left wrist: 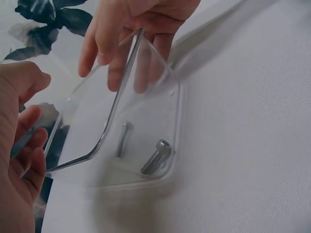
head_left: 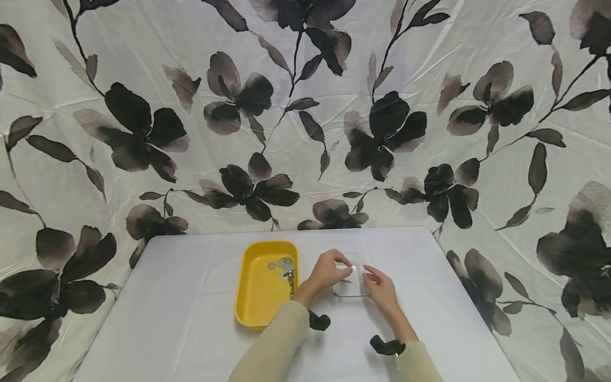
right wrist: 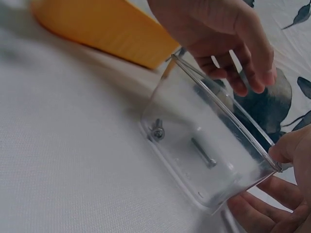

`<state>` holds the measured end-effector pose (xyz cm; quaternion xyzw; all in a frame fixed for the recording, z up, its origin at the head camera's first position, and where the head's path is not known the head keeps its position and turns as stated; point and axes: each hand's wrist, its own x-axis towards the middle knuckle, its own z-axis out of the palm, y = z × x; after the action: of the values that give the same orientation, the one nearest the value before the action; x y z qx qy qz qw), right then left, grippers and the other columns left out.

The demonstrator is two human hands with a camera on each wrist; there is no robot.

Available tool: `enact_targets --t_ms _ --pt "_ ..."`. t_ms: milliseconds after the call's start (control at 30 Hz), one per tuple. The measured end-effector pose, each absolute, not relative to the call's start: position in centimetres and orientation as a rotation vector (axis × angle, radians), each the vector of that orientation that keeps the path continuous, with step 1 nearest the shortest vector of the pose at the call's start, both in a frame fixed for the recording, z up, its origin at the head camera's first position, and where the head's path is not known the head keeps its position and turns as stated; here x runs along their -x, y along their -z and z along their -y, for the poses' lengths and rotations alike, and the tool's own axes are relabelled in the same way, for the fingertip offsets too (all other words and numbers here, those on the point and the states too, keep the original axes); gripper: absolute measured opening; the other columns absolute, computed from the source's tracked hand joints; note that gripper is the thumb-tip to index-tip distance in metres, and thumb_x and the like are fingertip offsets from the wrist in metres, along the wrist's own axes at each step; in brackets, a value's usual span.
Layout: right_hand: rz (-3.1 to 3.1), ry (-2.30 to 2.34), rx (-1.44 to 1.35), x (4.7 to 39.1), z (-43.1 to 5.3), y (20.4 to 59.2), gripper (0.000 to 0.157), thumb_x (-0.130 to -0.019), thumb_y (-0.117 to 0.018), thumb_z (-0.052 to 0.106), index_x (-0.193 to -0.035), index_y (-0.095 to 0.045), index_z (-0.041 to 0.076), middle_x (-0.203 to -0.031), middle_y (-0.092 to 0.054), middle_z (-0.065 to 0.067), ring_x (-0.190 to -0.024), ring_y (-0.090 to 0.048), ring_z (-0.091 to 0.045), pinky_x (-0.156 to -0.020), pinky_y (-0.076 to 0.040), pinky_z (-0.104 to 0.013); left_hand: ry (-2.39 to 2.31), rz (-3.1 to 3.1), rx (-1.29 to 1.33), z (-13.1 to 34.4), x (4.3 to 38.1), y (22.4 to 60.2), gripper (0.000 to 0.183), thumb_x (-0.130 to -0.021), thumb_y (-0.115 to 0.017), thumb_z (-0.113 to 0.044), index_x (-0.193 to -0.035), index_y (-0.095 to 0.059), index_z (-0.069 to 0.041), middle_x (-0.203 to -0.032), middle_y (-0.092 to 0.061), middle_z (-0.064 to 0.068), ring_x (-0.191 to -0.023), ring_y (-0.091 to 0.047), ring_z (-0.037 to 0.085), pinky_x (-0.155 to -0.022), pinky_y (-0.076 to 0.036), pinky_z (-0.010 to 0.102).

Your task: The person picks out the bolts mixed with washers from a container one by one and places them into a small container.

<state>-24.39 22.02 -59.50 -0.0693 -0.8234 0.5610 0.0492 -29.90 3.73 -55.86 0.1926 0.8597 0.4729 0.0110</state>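
A clear plastic box (head_left: 351,296) stands on the white table, with two metal screws lying in it: a thicker socket-head screw (left wrist: 156,158) and a thinner screw (right wrist: 203,152). My right hand (head_left: 381,289) grips the box's right side, thumb at the rim and fingers along the outer wall. Over the left part of the box hovers my left hand (head_left: 329,270), its fingers loosely bent. Nothing shows between the left thumb and fingers in the right wrist view (right wrist: 218,39).
Left of the box sits a yellow tray (head_left: 258,313) with several washers (head_left: 285,262) and metal screws (head_left: 291,281) at its right side. Behind the table's far edge hangs a floral cloth (head_left: 324,159). Each wrist wears a black camera band (head_left: 319,321).
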Motion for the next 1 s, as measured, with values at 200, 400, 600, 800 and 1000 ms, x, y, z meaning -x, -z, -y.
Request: enact_targets --t_ms 200,400,600,800,1000 --pt "2.495 -1.724 0.212 24.2 -21.8 59.5 0.037 -0.094 -0.063 0.016 -0.130 -0.061 0.007 -0.114 -0.066 -0.020 -0.097 -0.066 -0.031 -0.078 -0.052 -0.035 -1.489 -2.633 -0.625 -2.5 29.7 55.0 0.004 -0.082 -0.077 -0.018 -0.086 -0.075 -0.018 -0.095 -0.064 -0.008 -0.097 -0.059 0.014 -0.087 -0.048 0.033" --pt "2.533 -1.661 0.218 24.0 -21.5 59.4 0.039 -0.095 -0.060 0.018 -0.132 -0.059 0.008 -0.119 -0.063 -0.021 -0.097 -0.065 -0.032 -0.073 -0.054 -0.034 -1.509 -2.585 -0.656 -0.7 29.6 53.6 0.007 -0.085 -0.075 -0.019 -0.091 -0.076 -0.015 -0.095 -0.064 -0.008 -0.100 -0.058 0.020 -0.084 -0.048 0.032" --pt "2.543 -1.442 0.101 23.7 -20.4 58.3 0.039 -0.093 -0.060 0.009 -0.132 -0.058 0.005 -0.130 -0.056 -0.023 -0.114 -0.057 -0.040 -0.087 -0.051 -0.045 -1.556 -2.582 -0.702 1.5 29.5 52.4 0.008 -0.085 -0.074 -0.017 -0.092 -0.075 -0.013 -0.096 -0.064 -0.007 -0.098 -0.058 0.020 -0.081 -0.051 0.033" --pt "2.397 -1.183 -0.049 23.8 -18.3 55.7 0.035 -0.087 -0.063 0.000 -0.123 -0.062 0.002 -0.128 -0.057 -0.021 -0.123 -0.050 -0.037 -0.101 -0.039 -0.052 -1.576 -2.584 -0.701 3.9 29.2 50.9 0.007 -0.086 -0.073 -0.018 -0.092 -0.075 -0.015 -0.097 -0.063 -0.007 -0.100 -0.057 0.018 -0.085 -0.050 0.038" --pt "2.339 -1.309 -0.161 23.8 -15.6 53.6 0.033 -0.088 -0.063 0.000 -0.121 -0.064 0.004 -0.126 -0.059 -0.015 -0.121 -0.053 -0.030 -0.092 -0.048 -0.048 -1.599 -2.572 -0.675 6.4 29.1 49.9 0.006 -0.087 -0.073 -0.017 -0.092 -0.074 -0.018 -0.098 -0.063 -0.006 -0.103 -0.057 0.027 -0.085 -0.049 0.038"
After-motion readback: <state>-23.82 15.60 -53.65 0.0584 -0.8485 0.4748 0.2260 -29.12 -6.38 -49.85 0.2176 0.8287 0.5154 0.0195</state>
